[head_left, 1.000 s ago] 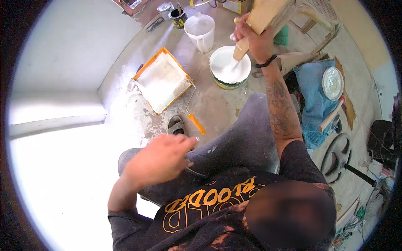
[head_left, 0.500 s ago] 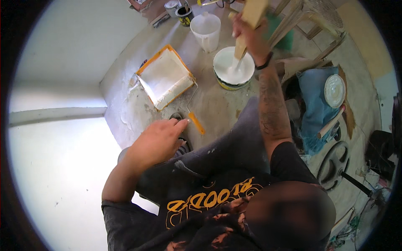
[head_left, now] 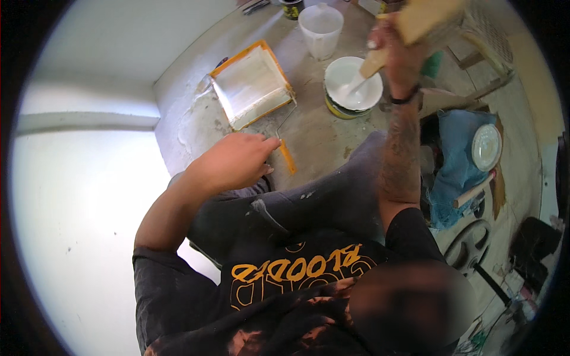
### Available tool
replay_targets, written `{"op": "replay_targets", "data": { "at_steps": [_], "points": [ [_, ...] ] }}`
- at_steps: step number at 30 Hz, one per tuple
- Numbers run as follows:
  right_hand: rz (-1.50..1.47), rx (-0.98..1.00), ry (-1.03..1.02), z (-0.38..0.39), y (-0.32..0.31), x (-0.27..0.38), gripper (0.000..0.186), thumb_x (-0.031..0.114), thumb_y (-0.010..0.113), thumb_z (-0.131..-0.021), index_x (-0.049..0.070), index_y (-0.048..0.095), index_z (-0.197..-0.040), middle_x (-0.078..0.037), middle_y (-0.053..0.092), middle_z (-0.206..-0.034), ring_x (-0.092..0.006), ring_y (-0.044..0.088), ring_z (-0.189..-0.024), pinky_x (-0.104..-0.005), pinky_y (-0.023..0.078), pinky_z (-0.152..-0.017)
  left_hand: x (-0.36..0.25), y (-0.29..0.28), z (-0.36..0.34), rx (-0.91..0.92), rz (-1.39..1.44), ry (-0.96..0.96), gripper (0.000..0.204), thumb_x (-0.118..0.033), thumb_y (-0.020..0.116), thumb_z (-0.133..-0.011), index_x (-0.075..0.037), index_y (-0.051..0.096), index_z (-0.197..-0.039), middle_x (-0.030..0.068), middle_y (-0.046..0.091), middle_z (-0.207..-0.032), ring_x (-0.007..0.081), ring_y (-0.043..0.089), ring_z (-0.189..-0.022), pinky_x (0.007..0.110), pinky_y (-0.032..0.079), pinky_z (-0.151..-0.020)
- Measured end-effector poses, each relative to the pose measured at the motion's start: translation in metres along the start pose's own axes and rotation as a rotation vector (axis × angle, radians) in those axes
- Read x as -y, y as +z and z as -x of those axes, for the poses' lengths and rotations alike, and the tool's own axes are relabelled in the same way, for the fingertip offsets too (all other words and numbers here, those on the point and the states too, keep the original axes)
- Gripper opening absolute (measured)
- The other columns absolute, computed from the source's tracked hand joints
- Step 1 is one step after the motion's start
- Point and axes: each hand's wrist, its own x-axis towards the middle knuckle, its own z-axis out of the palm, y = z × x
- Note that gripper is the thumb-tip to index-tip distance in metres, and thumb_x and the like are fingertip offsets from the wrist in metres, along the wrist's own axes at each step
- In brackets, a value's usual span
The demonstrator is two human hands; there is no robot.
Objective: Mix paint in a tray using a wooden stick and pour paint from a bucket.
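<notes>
My right hand point(head_left: 405, 62) grips a pale wooden paddle point(head_left: 373, 63), its wide end blurred above the fist. The paddle's white-coated lower end dips into a paint bucket point(head_left: 341, 111) with a white inside and a yellow-green outer side. Loosely curled and holding nothing, my left hand point(head_left: 237, 159) hovers over my leg. Its fingertips come close to the orange handle of a paint roller point(head_left: 287, 157); contact cannot be made out. The roller's wire frame runs up to an orange-rimmed paint tray point(head_left: 264, 115) coated in white.
Behind the tray and bucket stand a translucent pitcher point(head_left: 320, 29) and a dark can point(head_left: 293, 9). To the right lie a blue cloth point(head_left: 454, 160), a round white lid point(head_left: 487, 147) and a wooden-handled tool point(head_left: 472, 191). A chair point(head_left: 490, 41) stands at the far right; a white wall rises left.
My right hand has drawn the paddle up and right, tilting it more over the bucket's rim. My left hand has shifted slightly closer to the roller handle. The whole view has turned a little.
</notes>
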Motion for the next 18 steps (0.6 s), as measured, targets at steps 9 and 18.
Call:
{"op": "replay_targets", "data": {
  "at_steps": [9, 18],
  "points": [
    [0.262, -0.057, 0.214, 0.017, -0.020, -0.072, 0.008, 0.002, 0.064, -0.088, 0.002, 0.056, -0.090, -0.004, 0.059, -0.071, -0.0109, 0.054, -0.059, -0.0260, 0.044, -0.053, -0.009, 0.002, -0.003, 0.046, -0.011, 0.042, 0.045, -0.016, 0.066, -0.083, -0.003, 0.051, -0.123, 0.0159, 0.062, -0.103, 0.0336, 0.060, -0.103, 0.042, 0.048, -0.088],
    [-0.102, -0.169, -0.067, -0.002, -0.028, -0.060, 0.010, 0.002, 0.064, -0.088, 0.003, 0.054, -0.086, -0.004, 0.056, -0.071, -0.0124, 0.053, -0.059, -0.0282, 0.043, -0.053, -0.013, 0.001, -0.002, 0.066, -0.014, 0.040, 0.046, -0.015, 0.067, -0.082, -0.004, 0.051, -0.123, 0.0159, 0.062, -0.104, 0.0338, 0.060, -0.103, 0.043, 0.048, -0.088]
  ]
}}
